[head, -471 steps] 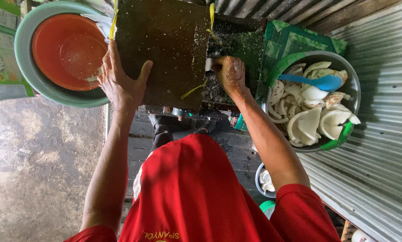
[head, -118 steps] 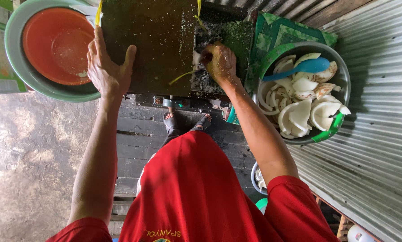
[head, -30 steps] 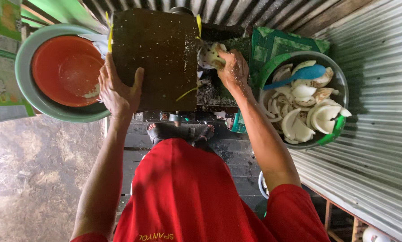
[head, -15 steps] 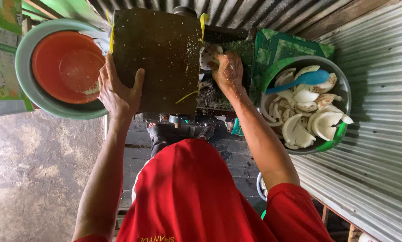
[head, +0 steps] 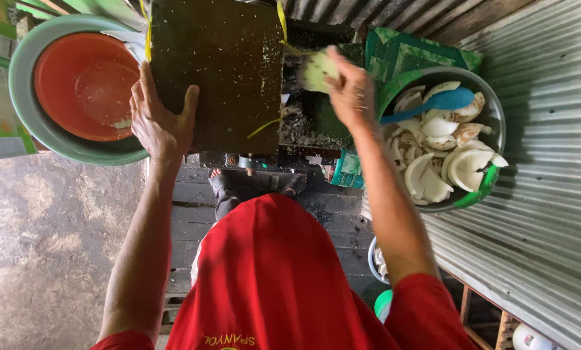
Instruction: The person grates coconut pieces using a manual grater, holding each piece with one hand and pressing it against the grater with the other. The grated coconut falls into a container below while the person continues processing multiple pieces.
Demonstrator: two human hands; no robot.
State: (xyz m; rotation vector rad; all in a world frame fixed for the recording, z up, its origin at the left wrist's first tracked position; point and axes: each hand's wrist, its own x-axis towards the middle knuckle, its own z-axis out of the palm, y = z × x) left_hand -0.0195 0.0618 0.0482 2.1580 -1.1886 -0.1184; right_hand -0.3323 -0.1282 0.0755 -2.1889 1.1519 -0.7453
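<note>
Coconut piece (head: 318, 69) pinched in the right hand (head: 350, 97), fingers closed around it, above the dark grating opening (head: 307, 116). Left hand (head: 161, 123) lies flat, fingers spread, steadying the dark machine cover (head: 219, 58). Metal bowl (head: 491, 116) of coconut pieces sits beside the right hand.

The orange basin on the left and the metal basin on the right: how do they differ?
The orange basin is plastic and sits nested inside a larger green basin; the metal basin is grey and stands alone. The orange basin is nearly empty, with only a few white scraps, while the metal basin is heaped with white coconut pieces and a blue scoop. Both are round and open-topped.
</note>
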